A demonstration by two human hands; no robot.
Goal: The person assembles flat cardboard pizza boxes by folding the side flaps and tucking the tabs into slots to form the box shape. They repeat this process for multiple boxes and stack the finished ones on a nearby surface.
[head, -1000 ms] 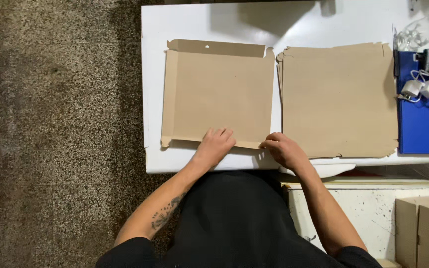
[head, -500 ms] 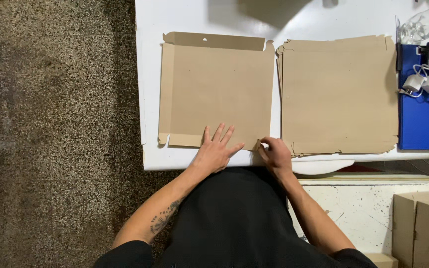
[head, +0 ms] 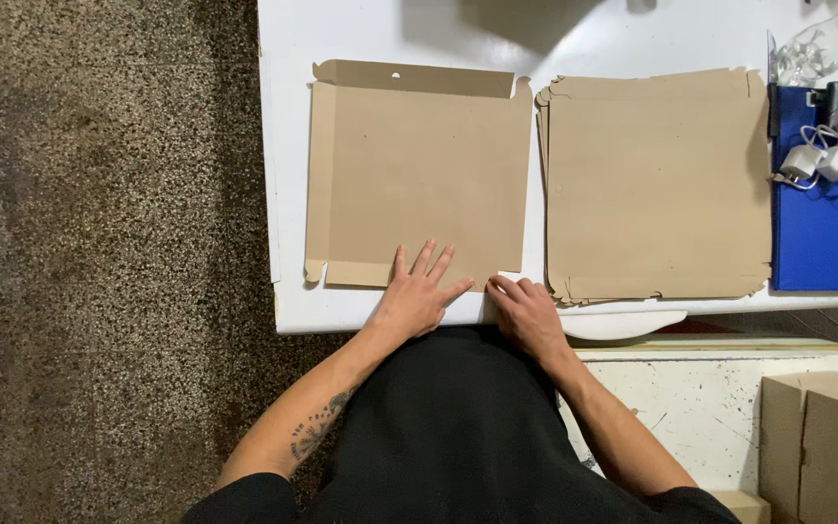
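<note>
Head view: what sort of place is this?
Probably a small packing or box-assembly workshop. A white table holds one flat cardboard blank under both hands, beside a stack of blanks; made-up cardboard boxes stand at lower right on a speckled floor.

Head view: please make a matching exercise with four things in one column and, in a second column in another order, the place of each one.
Things:
1. flat cardboard sheet
2. stack of cardboard sheets
3. blue box
4. left hand

Places:
A. at the right edge of the white table
B. on the near edge of the single sheet
C. in the middle of the table, beside the blue box
D. on the left part of the table

Pairs: 1-D, 2-C, 3-A, 4-B
</note>
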